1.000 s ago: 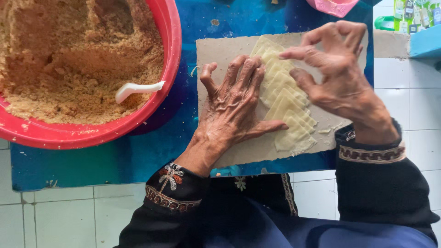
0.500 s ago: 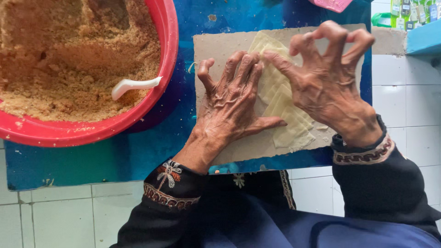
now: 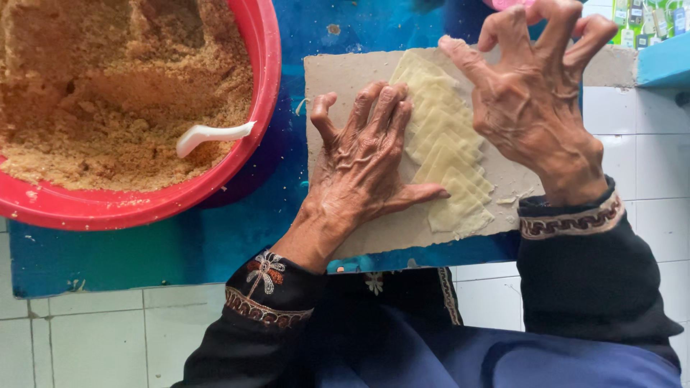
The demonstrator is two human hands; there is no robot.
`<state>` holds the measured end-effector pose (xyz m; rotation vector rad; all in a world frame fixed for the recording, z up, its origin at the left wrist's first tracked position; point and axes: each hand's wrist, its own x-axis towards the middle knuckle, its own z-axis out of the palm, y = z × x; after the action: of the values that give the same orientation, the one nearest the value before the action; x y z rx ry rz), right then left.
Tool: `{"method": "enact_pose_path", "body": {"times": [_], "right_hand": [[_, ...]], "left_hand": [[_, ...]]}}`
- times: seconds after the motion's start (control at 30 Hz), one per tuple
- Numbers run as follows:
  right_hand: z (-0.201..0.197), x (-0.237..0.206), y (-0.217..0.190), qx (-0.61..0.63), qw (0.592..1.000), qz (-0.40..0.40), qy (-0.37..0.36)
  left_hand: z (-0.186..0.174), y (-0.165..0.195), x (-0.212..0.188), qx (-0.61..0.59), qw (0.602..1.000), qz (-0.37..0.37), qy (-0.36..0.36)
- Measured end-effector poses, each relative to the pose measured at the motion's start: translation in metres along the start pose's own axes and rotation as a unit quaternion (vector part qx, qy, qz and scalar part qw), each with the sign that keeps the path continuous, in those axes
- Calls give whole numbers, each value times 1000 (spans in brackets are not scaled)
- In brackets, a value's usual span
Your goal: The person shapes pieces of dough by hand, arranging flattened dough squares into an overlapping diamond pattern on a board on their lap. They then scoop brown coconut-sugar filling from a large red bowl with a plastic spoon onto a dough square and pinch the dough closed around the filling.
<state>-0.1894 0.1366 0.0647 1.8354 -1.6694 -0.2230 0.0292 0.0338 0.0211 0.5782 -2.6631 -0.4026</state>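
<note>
Thin pale dough wrappers (image 3: 445,154) lie fanned on a grey board (image 3: 345,72), centre frame; they look soft, tearable, best lifted by an edge. Left hand (image 3: 366,162) presses flat, grasping nothing; right hand (image 3: 535,100) hovers clawed, empty.

Left hand (image 3: 366,162) lies flat on grey rectangular board (image 3: 345,79), touching fanned pale-yellow dough sheets (image 3: 445,154); right hand (image 3: 535,100) hovers, fingers clawed.

A home kitchen or small food-preparation corner set on a white tiled floor (image 3: 86,338). A red basin (image 3: 237,154) of brown crumbly filling, a white spoon (image 3: 212,134) and fanned pastry wrappers (image 3: 449,154) on a board (image 3: 345,72) indicate hand cooking.
</note>
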Motion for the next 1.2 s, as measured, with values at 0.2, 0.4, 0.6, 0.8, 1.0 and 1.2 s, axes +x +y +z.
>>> {"method": "enact_pose_path", "body": {"times": [0.2,0.4,0.6,0.8,1.0,1.2], "right_hand": [[13,0,-9,64,998,-18,9],[1,-26,5,60,997,14,-41],[-58,-61,-20,101,988,71,-98],[-100,-69,-60,45,994,35,-91],[-116,-81,-56,-25,993,38,-107],[-104,-74,-57,231,962,93,-110]], "left_hand": [[2,0,0,-5,1000,9,5],[2,-1,-1,-8,1000,-2,1],[6,-2,-3,-21,1000,11,10],[5,-2,-4,-35,999,23,25],[3,-4,-6,-30,999,28,26],[3,-2,-6,-42,999,27,22]]}}
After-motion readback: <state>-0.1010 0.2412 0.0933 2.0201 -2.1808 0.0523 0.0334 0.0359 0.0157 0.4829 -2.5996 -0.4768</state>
